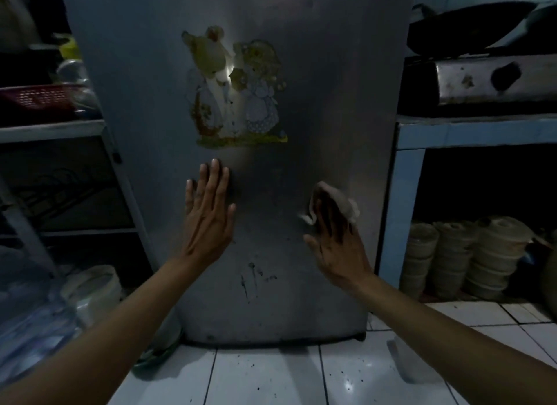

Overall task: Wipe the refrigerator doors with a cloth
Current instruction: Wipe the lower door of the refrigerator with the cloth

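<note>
A grey refrigerator door fills the middle of the view, with a worn cartoon sticker on it and dark smudges low down. My left hand lies flat on the door below the sticker, fingers straight and spread. My right hand presses a small white cloth against the door to the right, fingers straight over it; the cloth shows above and beside my fingertips.
A metal shelf rack with a red basket stands on the left, plastic bags beneath it. On the right a blue counter carries a stove and a dark wok; stacked woven baskets sit underneath. White floor tiles below.
</note>
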